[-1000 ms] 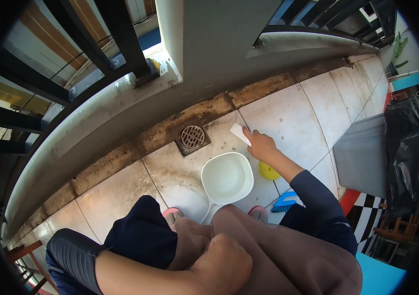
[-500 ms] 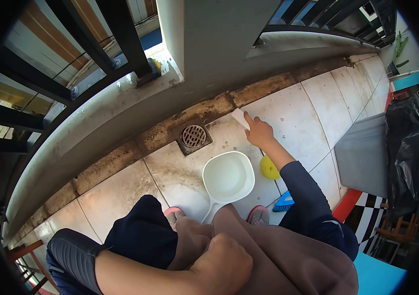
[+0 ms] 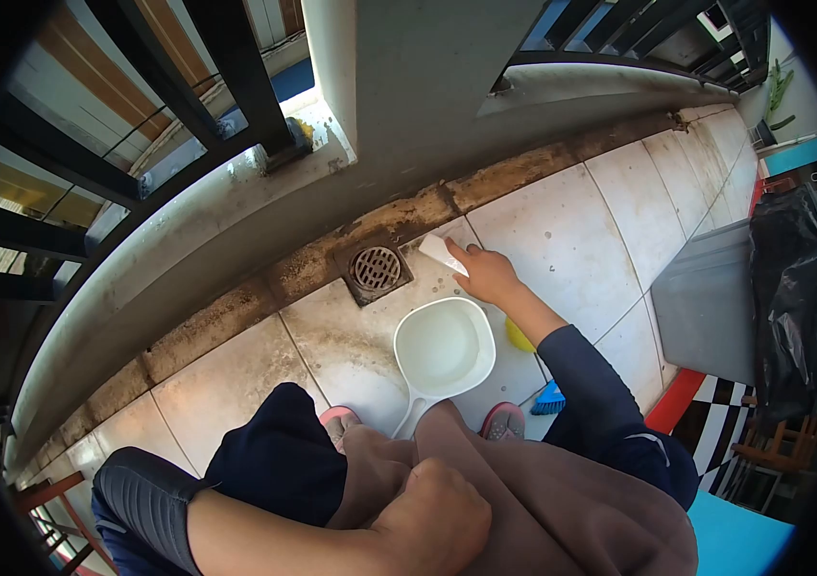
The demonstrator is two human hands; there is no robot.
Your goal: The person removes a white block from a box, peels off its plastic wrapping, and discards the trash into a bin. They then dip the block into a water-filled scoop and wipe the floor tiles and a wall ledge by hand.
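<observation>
My right hand [image 3: 487, 275] reaches over the floor tiles, fingers closed on a small white flat piece [image 3: 442, 252] that looks like a sachet or folded sheet. The piece is just right of a square floor drain [image 3: 376, 270] with a round grate. Below the hand stands a white water dipper [image 3: 444, 348], its handle pointing toward me; it seems to hold some liquid. A yellow ball-like thing [image 3: 520, 335] is partly hidden by my right forearm. My left hand [image 3: 435, 516] rests curled on my brown-covered lap, its fingertips hidden.
A blue-bristled brush [image 3: 549, 398] lies near my right foot. Brown dirt marks the tiles [image 3: 346, 338] and the base of the grey wall [image 3: 427, 125]. At right stands a grey bin [image 3: 706, 302] with a black bag. Dark railings [image 3: 154, 72] rise at upper left.
My right hand has moved left and slightly toward me with the white piece, closer to the drain. My forearm now covers more of the yellow thing. The left hand stays put.
</observation>
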